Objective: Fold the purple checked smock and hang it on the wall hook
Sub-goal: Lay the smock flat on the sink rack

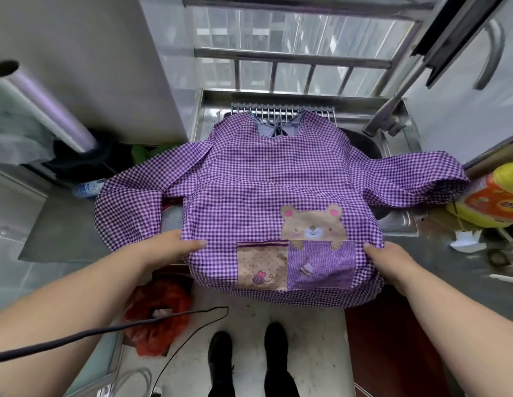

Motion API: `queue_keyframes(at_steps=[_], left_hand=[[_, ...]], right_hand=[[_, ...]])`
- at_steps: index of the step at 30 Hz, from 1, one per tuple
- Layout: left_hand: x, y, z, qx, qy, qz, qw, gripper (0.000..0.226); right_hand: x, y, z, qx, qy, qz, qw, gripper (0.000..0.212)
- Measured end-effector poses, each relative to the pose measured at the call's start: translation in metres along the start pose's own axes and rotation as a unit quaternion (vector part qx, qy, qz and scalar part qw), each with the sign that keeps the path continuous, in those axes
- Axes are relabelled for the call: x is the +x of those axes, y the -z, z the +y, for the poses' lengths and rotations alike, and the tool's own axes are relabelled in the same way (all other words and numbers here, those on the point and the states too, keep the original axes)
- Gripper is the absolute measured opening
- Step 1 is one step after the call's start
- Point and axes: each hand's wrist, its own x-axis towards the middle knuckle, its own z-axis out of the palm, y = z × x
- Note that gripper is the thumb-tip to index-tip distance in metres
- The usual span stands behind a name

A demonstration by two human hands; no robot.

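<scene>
The purple checked smock point(258, 179) lies spread front-up over the steel sink, bear patch and pockets facing me, collar at the far side. Both sleeves stretch out sideways. Its lower hem hangs over the counter's front edge. My left hand point(169, 247) pinches the smock's left side edge near the hem, thumb on top. My right hand point(392, 259) grips the right side edge at the same height. No wall hook is visible.
A steel sink point(392, 222) with a faucet point(384, 121) sits under the smock, a rack point(281, 111) behind it. A yellow-orange package point(490, 202) lies on the right counter, a film roll point(40, 104) at left. A red bag point(157, 319) and a black cord point(106, 329) lie below.
</scene>
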Motion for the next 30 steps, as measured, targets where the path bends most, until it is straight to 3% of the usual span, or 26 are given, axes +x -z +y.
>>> queue_keyframes(at_steps=[1, 4, 5, 8, 12, 14, 16, 19, 21, 23, 26, 30], left_hand=[[0.000, 0.002, -0.004, 0.041, -0.002, -0.033, 0.999, 0.066], [0.008, 0.008, -0.019, 0.202, 0.052, -0.020, 0.978, 0.117], [0.008, 0.009, -0.018, 0.233, 0.063, -0.023, 0.970, 0.118], [0.002, 0.012, -0.010, 0.310, 0.066, 0.000, 0.948, 0.085], [-0.001, 0.009, 0.000, 0.285, 0.057, 0.072, 0.954, 0.066], [-0.001, 0.006, -0.001, 0.275, 0.096, 0.099, 0.951, 0.068], [-0.006, 0.006, 0.002, 0.241, 0.122, 0.076, 0.960, 0.075], [-0.005, 0.003, -0.002, 0.118, 0.095, 0.021, 0.988, 0.034], [-0.005, 0.003, -0.003, 0.053, 0.085, 0.014, 0.995, 0.027], [-0.004, 0.006, -0.004, 0.088, 0.090, 0.022, 0.992, 0.044], [0.007, 0.010, -0.012, 0.290, 0.136, 0.054, 0.946, 0.081], [0.011, 0.012, -0.012, 0.356, 0.157, 0.079, 0.918, 0.090]], right_hand=[[-0.001, -0.001, -0.004, -0.029, 0.011, 0.002, 1.000, 0.046], [0.000, -0.003, -0.014, -0.102, 0.043, 0.022, 0.994, 0.041], [0.003, -0.004, -0.015, -0.120, 0.050, 0.025, 0.991, 0.040], [0.009, -0.006, -0.019, -0.180, 0.064, 0.020, 0.981, 0.039], [0.011, -0.004, -0.022, -0.223, 0.069, 0.004, 0.972, 0.038], [0.013, -0.002, -0.021, -0.225, 0.060, 0.000, 0.973, 0.038], [0.013, -0.001, -0.022, -0.225, 0.059, -0.004, 0.973, 0.037], [0.015, 0.000, -0.021, -0.230, 0.065, -0.009, 0.971, 0.039], [0.015, 0.001, -0.021, -0.230, 0.066, -0.011, 0.971, 0.041], [0.013, 0.002, -0.021, -0.224, 0.072, -0.011, 0.972, 0.042], [0.010, 0.005, -0.019, -0.212, 0.081, -0.008, 0.974, 0.042], [0.010, 0.009, -0.014, -0.199, 0.076, -0.002, 0.977, 0.043]])
